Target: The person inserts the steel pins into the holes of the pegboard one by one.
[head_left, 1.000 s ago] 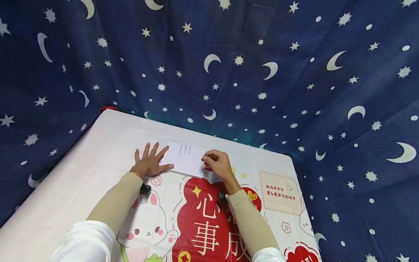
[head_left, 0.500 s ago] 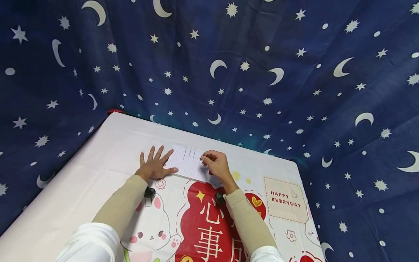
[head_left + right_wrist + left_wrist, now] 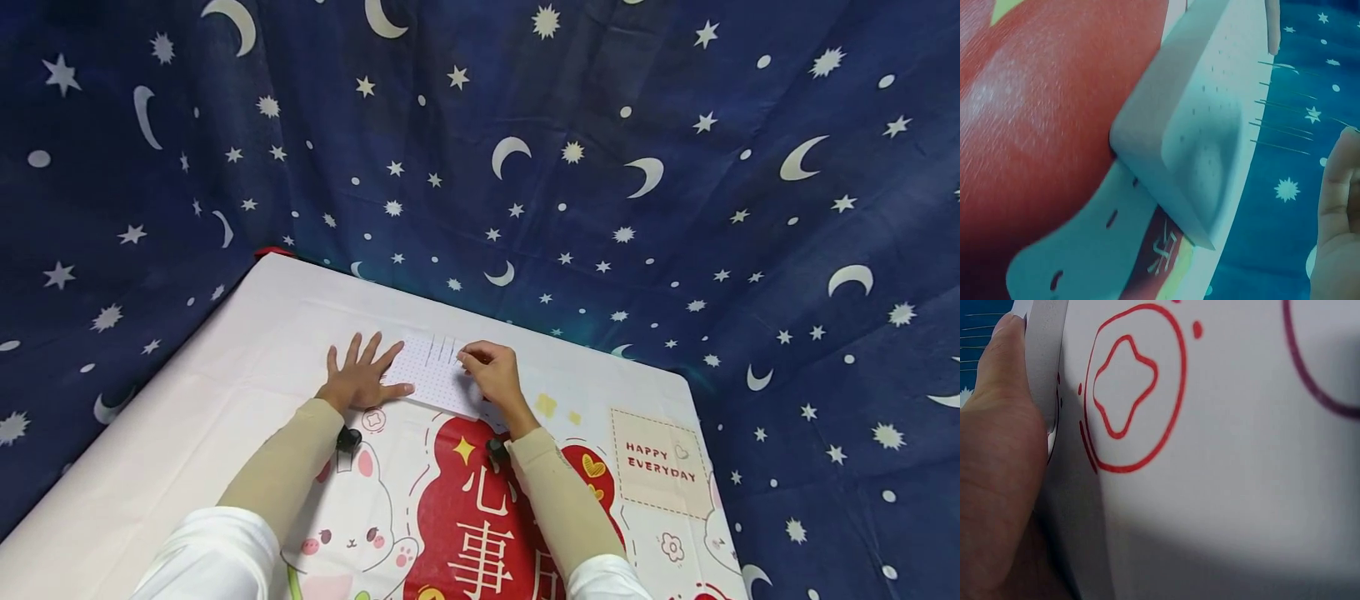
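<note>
A white block-like board point(image 3: 431, 389) dotted with small holes lies near the far side of the table. Several thin needles point(image 3: 441, 350) stand up from its far part; in the right wrist view these needles point(image 3: 1282, 128) rise roughly parallel. My left hand point(image 3: 362, 379) spreads its fingers at the board's left end, the thumb resting along the front edge. In the left wrist view, part of that hand point(image 3: 997, 462) is beside the board's side point(image 3: 1044, 362). Over the board's right half, my right hand point(image 3: 492, 373) pinches a thin needle point(image 3: 1339, 122), its tip near the standing ones.
A printed cloth point(image 3: 300, 367) with a rabbit, red shapes and lettering covers the table. Dark blue curtains point(image 3: 420, 125) with moons and stars hang behind and at both sides. Small black cameras point(image 3: 348, 439) sit at the wrists.
My right hand has moved left over the board, from its right end toward the standing needles. The left hand keeps its place at the board. The head view has shifted slightly.
</note>
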The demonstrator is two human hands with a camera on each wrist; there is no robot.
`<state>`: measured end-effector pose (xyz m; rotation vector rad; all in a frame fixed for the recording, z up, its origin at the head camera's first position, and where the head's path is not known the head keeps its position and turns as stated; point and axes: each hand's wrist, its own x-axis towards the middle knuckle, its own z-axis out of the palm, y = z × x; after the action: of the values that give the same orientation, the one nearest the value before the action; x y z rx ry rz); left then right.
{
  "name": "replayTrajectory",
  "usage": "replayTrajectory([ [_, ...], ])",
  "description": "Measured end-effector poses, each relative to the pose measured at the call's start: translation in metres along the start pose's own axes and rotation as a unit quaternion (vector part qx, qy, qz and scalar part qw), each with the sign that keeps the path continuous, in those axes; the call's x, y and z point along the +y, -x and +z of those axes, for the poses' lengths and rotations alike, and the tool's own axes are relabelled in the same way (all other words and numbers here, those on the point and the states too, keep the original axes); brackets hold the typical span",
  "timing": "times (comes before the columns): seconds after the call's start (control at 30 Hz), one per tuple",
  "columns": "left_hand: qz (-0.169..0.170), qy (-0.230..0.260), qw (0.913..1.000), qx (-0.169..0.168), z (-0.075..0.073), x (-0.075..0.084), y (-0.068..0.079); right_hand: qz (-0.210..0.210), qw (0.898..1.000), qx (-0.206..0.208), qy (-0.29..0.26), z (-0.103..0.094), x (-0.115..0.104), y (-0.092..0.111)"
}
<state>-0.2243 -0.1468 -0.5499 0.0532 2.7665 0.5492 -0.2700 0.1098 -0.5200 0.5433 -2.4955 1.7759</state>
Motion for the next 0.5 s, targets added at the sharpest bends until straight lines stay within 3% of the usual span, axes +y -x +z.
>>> replayTrajectory([
  [0.5,-0.008,-0.019,0.9998,-0.002,-0.001,0.001,0.0,0.014,0.999,0.019,0.039,0.023,0.01,-0.003],
])
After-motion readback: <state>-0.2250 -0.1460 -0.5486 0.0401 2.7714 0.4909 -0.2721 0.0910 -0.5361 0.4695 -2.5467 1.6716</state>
